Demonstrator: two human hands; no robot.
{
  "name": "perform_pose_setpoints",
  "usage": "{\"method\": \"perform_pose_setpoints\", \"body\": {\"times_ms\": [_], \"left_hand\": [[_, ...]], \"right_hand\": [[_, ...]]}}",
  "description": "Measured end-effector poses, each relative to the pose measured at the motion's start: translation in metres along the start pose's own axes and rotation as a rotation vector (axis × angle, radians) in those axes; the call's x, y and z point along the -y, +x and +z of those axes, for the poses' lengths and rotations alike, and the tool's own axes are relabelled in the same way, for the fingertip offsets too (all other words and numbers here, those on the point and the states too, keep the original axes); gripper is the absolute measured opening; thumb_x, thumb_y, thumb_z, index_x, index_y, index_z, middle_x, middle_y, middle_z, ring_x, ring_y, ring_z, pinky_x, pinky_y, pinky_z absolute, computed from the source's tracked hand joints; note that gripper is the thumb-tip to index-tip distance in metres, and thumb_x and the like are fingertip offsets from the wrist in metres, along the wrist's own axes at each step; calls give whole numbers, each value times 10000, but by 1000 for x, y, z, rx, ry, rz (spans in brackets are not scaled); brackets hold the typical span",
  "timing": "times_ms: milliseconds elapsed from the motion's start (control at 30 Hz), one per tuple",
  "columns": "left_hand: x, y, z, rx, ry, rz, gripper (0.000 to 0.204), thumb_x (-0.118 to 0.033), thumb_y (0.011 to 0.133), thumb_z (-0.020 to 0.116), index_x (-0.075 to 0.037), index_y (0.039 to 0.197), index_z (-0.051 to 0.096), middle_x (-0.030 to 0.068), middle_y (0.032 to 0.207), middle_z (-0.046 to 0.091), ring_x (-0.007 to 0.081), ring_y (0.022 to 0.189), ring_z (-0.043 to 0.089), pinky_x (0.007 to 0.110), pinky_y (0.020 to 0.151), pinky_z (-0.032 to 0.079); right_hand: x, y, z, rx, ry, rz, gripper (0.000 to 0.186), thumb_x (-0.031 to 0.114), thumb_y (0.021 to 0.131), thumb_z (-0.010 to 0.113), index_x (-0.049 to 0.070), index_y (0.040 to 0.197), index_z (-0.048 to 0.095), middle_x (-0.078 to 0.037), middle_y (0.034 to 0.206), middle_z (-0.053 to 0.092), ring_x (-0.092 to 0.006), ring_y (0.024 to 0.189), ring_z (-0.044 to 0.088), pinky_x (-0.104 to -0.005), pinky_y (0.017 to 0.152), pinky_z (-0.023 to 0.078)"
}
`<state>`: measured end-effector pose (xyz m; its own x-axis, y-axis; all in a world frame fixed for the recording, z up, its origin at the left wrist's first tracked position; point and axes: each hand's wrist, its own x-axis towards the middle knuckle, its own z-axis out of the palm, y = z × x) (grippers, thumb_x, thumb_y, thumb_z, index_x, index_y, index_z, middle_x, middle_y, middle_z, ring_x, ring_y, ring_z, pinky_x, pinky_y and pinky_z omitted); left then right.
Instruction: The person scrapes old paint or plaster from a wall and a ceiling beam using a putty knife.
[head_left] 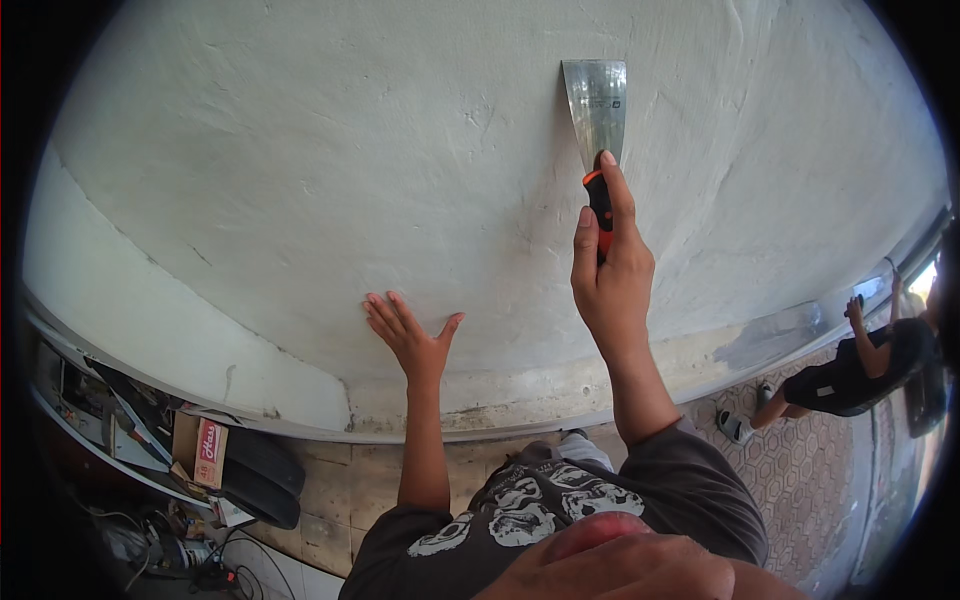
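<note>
My right hand (610, 275) grips the orange and black handle of a putty knife (596, 110). Its wide metal blade lies flat against a rough white plastered wall (330, 170), pointing up. My left hand (408, 335) presses flat on the wall lower down, fingers spread, holding nothing. Both forearms rise from my dark printed shirt at the bottom.
Along the wall's base runs a stained strip above tan floor tiles (340, 490). At lower left sit a cardboard box (200, 450), a black tyre-like object (262, 478) and tangled cables. At the right, another person (860, 370) in black crouches against the wall on patterned paving.
</note>
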<state>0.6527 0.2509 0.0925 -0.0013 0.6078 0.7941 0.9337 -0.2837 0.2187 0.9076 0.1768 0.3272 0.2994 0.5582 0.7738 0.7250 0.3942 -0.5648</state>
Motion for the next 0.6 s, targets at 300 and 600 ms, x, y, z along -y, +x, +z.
{"method": "perform_pose_setpoints", "body": {"times_ms": [300, 600], "left_hand": [[1, -1, 2, -6, 9, -8, 1352, -754, 748, 739, -35, 1643, 24, 288, 1686, -25, 489, 1559, 0, 685, 1199, 124], [3, -2, 3, 4, 8, -17, 1347, -773, 746, 725, -47, 1646, 33, 293, 1684, -20, 491, 1559, -1, 685, 1195, 127]], "right_hand": [[-11, 2, 6, 36, 19, -15, 682, 124, 988, 610, 219, 1606, 336, -199, 1078, 696, -285, 810, 747, -386, 676, 591], [-4, 37, -5, 11, -227, -226, 867, 67, 868, 635, 229, 1639, 272, -75, 885, 571, -158, 588, 605, -312, 490, 519]]}}
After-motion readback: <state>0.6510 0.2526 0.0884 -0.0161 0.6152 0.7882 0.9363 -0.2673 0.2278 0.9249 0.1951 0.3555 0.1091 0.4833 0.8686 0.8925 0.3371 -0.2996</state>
